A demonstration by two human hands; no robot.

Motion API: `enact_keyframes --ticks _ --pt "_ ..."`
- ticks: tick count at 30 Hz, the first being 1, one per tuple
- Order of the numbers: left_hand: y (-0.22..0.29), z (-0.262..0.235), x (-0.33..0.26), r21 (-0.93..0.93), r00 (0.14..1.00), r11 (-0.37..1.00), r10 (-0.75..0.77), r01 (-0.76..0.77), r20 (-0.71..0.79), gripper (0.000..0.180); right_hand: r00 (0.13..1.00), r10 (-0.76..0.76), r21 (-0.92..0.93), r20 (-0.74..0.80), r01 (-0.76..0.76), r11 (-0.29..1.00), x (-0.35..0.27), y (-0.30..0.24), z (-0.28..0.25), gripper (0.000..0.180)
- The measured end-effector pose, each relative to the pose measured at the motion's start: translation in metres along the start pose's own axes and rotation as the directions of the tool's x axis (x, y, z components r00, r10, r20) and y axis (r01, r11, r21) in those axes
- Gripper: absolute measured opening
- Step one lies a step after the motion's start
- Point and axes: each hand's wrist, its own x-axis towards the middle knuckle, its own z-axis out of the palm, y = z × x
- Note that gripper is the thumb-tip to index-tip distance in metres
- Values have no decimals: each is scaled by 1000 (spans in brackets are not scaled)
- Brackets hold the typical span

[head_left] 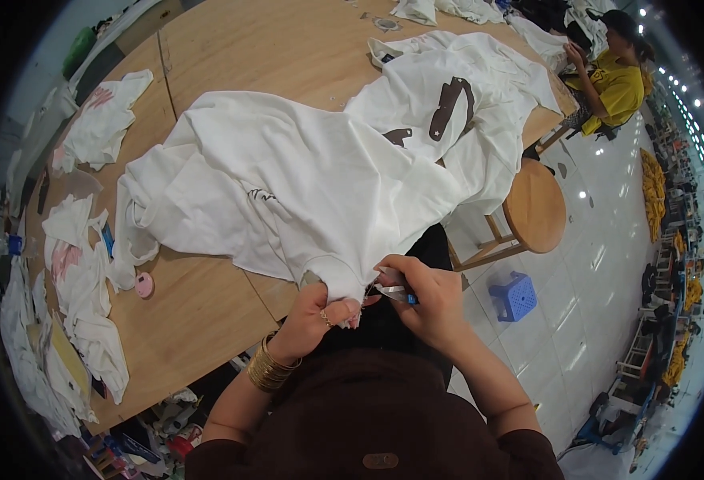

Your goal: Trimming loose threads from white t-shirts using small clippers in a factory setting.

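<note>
A white garment [248,160] lies spread over the table, its near end drawn off the edge toward me. My left hand [306,322] is closed on that end, thumb on top, with a bunched bit of the cloth at the fingertips. Close beside it, my right hand [437,302] is wrapped round small metal thread snips [392,293] with a bit of blue on them. The blades point at the bunched edge; dark threads show there, but whether the blades touch them I cannot tell.
Another white garment with dark brown print [452,108] lies beyond on the wooden table [200,296]. White pieces with pink marks [88,272] and a pink round tape measure [144,285] are at left. Right stand a wooden stool [534,206], a blue plastic stool [514,297] and a person in yellow [612,92].
</note>
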Motion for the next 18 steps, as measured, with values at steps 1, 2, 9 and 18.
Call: enact_keyframes --ticks 1,2,9,18 --pt "-1 1 1 0 1000 1000 2 -2 -2 13 1000 -3 0 2 3 1000 1 -2 -1 32" --pt "-2 4 3 20 994 1000 23 -21 -106 15 1000 2 35 3 -2 999 3 -3 -1 33" --pt "4 7 5 -1 983 1000 24 -25 -184 24 992 122 104 36 -125 987 2 -6 -1 27" --pt "11 7 -5 45 985 999 -1 9 -173 25 999 28 20 -32 -27 999 -3 -1 -5 31"
